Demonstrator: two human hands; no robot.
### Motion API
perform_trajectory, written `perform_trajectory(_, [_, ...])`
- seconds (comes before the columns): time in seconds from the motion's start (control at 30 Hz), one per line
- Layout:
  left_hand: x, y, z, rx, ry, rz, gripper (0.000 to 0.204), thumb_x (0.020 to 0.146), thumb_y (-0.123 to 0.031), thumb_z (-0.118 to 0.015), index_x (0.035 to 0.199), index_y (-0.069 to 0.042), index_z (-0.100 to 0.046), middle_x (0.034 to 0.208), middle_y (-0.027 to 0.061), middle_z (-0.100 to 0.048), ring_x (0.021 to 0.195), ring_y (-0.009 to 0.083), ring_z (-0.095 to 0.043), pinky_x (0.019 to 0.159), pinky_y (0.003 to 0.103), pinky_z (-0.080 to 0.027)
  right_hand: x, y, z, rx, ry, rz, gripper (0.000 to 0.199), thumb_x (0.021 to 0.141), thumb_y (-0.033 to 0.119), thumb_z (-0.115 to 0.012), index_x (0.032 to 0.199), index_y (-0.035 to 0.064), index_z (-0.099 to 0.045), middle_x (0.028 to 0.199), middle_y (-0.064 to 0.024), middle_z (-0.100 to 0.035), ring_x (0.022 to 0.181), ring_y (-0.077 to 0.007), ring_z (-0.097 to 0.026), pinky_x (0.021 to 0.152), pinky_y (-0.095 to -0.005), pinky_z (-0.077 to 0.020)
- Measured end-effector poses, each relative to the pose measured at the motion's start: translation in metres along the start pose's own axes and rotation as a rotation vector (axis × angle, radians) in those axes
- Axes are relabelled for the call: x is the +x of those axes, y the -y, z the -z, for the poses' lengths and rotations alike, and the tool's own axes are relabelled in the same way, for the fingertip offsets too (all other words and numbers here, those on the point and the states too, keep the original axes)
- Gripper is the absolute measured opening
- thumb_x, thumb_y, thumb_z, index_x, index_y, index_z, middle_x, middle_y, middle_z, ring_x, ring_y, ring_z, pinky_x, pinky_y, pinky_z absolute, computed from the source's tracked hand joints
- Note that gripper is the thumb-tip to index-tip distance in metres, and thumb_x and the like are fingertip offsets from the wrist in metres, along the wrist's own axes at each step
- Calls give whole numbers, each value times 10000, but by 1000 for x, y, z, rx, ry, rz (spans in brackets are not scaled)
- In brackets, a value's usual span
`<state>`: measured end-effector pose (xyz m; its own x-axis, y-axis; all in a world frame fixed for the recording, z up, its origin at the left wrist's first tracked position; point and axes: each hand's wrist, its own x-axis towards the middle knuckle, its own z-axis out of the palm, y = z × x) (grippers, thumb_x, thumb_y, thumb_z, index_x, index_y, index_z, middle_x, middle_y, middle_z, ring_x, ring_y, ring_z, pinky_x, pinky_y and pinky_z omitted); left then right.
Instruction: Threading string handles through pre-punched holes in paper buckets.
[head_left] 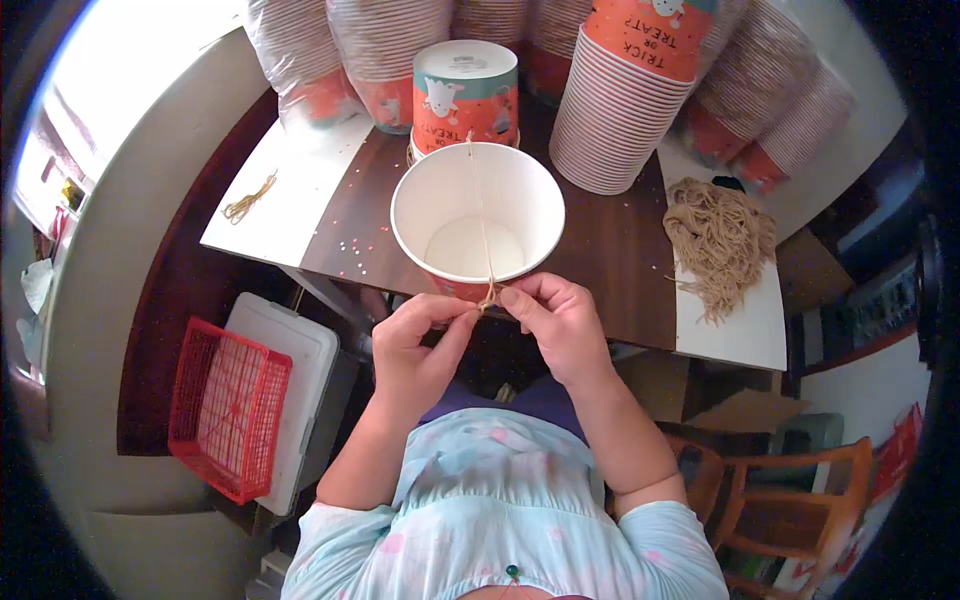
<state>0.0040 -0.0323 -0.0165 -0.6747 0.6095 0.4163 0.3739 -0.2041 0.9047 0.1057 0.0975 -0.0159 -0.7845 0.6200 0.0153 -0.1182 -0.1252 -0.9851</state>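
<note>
A white-lined paper bucket with an orange outside stands at the table's near edge, its open mouth tilted toward me. A thin tan cord runs across the mouth from the far rim to the near rim. At the near rim, my left hand pinches the cord's end between thumb and forefinger. Close beside it, my right hand pinches the same cord, where it forms a small loop or knot; its exact shape is too small to tell.
Behind stands an upside-down orange bucket, with a tall bucket stack to its right. Bagged stacks line the back. A tan cord heap lies right, a small cord bundle left. A red basket sits lower left, a wooden chair lower right.
</note>
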Motion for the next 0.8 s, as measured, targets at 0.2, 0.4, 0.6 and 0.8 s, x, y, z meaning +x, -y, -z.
perform_trajectory(0.2, [23, -15, 10, 568, 109, -563, 166, 653, -8, -698, 788, -80, -634, 1090, 85, -593, 944, 252, -574, 752, 369, -445, -1, 11, 13, -525, -57, 302, 133, 844, 104, -644, 807, -16, -601, 774, -48, -602, 666, -115, -550, 607, -258, -450])
perform_trajectory(0.4, [63, -35, 8, 513, 582, -657, 138, 704, -30, -662, 785, -69, -558, 1189, 94, -567, 1177, 317, -498, 991, 468, -353, -3, 23, 18, -663, -57, 395, 118, 844, 67, -630, 790, -20, -572, 777, -19, -559, 654, -58, -531, 570, -220, -437])
perform_trajectory(0.6, [76, -21, 8, 472, 721, -512, 142, 709, -20, -670, 809, -85, -593, 999, 57, -597, 1060, 262, -566, 1032, 488, -327, -3, 25, 31, -488, -19, 196, 94, 844, 78, -612, 801, 3, -574, 740, -10, -591, 645, -64, -561, 586, -217, -466])
perform_trajectory(0.8, [78, -26, 11, 420, 673, -496, 100, 733, -57, -684, 805, -77, -618, 837, 54, -550, 851, 240, -560, 951, 401, -372, 3, 23, 39, -225, 11, 64, 124, 840, 108, -608, 797, -4, -578, 723, -27, -611, 650, -75, -578, 587, -239, -478])
